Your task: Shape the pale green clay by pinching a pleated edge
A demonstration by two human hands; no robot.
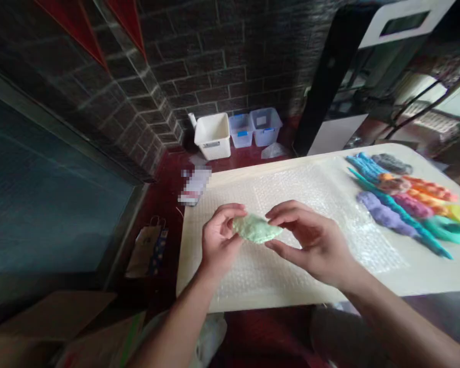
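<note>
A flat pale green piece of soft felt-like wool is held between both hands above a sheet of bubble wrap on a white table. My left hand curls round the piece's left edge, thumb and fingers closed on it. From the right, my right hand pinches the other edge between thumb and fingertips.
Several coloured wool strands, blue, purple, orange, pink, yellow, teal and grey, lie at the table's right end. On the dark red floor by a brick wall stand a white basket and two clear bins. A paper bag sits left of the table.
</note>
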